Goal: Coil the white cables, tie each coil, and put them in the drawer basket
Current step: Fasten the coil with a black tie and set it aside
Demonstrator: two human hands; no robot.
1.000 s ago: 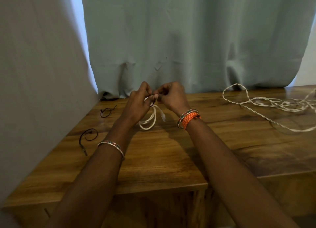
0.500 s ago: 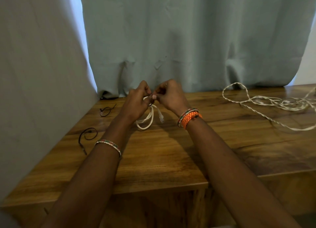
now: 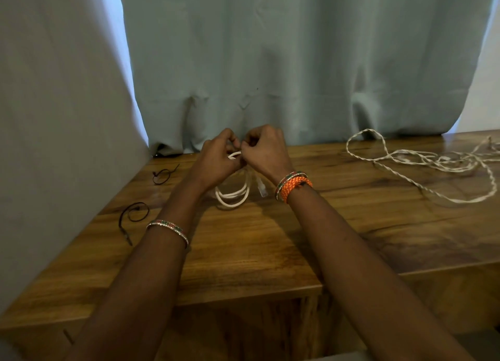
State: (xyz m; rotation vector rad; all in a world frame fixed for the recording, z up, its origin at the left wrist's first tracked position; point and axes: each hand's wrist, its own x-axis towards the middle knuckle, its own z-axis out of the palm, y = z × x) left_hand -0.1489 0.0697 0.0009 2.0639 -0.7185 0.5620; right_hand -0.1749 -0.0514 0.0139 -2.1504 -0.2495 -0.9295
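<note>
In the head view, the left hand point(image 3: 216, 160) and right hand point(image 3: 266, 151) meet at the table's point(image 3: 257, 241) far side, fingers curled and pinching the top of the white cable coil point(image 3: 234, 195). If either pinch slackens, the hanging loops could spring apart.

Both hands up at the top of the coil!
Left hand point(image 3: 213, 161) and right hand point(image 3: 263, 151) pinch the coiled white cable point(image 3: 232, 195) together above the wooden table point(image 3: 270, 247); loose twisted cord point(image 3: 422, 163) sprawls right, two black ties point(image 3: 135, 214) left.
</note>
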